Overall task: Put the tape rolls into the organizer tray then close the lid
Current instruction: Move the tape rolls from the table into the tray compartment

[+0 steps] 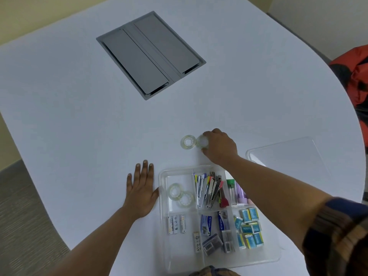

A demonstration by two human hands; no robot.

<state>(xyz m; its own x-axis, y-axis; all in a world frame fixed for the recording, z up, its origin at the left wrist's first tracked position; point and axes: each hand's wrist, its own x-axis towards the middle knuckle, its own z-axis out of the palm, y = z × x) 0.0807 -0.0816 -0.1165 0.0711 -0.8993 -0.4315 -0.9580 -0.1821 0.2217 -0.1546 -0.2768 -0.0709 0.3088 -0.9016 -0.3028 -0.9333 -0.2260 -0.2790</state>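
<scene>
1. While the left hand (pixel 141 193) lies flat on the white table (pixel 79 116), palm down and fingers slightly spread, its thumb side rests against the left wall of the organizer tray (pixel 161 198).
2. Right hand (pixel 220 147) reaches past the far edge of the tray; its fingers are curled around a clear tape roll (pixel 202 142), thumb on the near side, fingertips on the far side. Whether the roll is lifted off the table cannot be told.
3. A second loose tape roll (pixel 187 142) lies flat on the table, touching or just beside the gripped one on its left.
4. Two further tape rolls (pixel 180 194) lie in the tray's far-left compartment, overlapping each other.
5. Other tray contents:
   - staplers (pixel 207 191) in the far-middle compartment;
   - a green-capped tube (pixel 231 188) and a purple item (pixel 242 195) far right, partly hidden by the right forearm;
   - batteries (pixel 176 224) near left;
   - staple boxes (pixel 216 234) near middle;
   - blue-and-yellow small packs (pixel 250 229) near right.
6. The clear lid (pixel 286 154) lies flat on the table to the right of the tray, off the tray.
7. A grey recessed panel (pixel 151 54) sits in the table at the far side, well apart from the work area.
8. A red and black item (pixel 358 76) is at the right edge, beyond the table.
</scene>
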